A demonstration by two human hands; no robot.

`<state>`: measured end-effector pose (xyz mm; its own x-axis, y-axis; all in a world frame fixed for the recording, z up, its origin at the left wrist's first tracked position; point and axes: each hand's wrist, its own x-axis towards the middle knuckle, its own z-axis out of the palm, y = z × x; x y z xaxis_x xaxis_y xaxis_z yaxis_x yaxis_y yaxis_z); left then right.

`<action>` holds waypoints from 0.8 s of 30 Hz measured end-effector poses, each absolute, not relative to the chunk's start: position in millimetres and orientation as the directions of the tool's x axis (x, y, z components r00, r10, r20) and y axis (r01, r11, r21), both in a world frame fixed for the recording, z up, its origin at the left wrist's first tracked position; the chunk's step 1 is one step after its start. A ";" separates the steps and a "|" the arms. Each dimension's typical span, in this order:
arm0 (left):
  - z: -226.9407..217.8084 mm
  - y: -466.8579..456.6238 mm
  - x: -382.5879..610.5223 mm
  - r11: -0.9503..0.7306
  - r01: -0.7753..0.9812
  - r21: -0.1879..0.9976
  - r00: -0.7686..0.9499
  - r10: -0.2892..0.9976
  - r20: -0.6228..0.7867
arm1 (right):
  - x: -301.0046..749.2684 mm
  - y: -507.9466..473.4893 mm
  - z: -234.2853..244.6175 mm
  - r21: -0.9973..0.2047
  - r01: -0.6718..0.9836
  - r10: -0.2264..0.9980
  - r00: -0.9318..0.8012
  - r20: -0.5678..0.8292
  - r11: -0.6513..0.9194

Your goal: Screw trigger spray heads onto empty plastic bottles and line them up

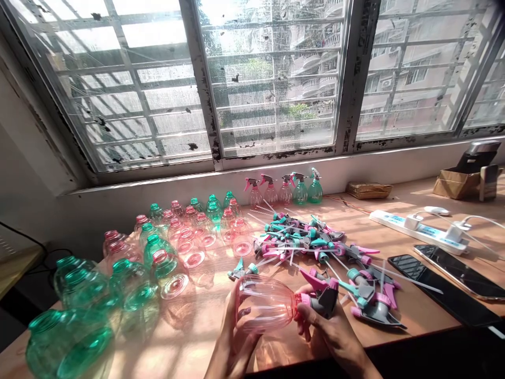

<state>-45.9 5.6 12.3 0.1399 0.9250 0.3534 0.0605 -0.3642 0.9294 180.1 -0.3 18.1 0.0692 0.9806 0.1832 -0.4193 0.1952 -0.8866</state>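
Note:
A clear pink spray bottle [266,302] lies sideways between my hands above the table's front edge. My left hand [236,331] is wrapped round its rounded base end. At the neck, my right hand [317,321] grips the pink collar of a grey and pink trigger spray head [321,295], which sits against the bottle's mouth. How far the collar is threaded on cannot be made out. Just behind the bottle lies a loose teal and grey spray head [242,269]. A heap of pink, teal and grey spray heads [303,237] with white tubes spreads beyond my hands.
Open-topped green bottles [132,287] and pink bottles [191,245] crowd the table's left side. Several bottles with spray heads [286,189] stand by the window wall. To the right are a white power strip [418,231], two phones [445,289] and a cardboard box [452,182].

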 end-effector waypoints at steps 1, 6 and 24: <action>13.0 5.2 -45.8 -0.359 0.059 0.932 0.148 0.926 0.347 | 179.6 -0.3 18.6 -0.887 -0.420 0.981 0.072 0.180 0.194; 20.5 0.1 -45.3 -0.272 0.003 0.962 0.145 0.952 0.268 | 180.1 -1.5 21.5 -0.914 -0.358 0.981 0.027 0.192 0.189; 18.4 2.3 -53.4 -0.191 -0.033 0.981 0.247 0.950 0.193 | 184.2 -2.7 16.4 -0.931 -0.321 0.985 0.040 0.170 0.174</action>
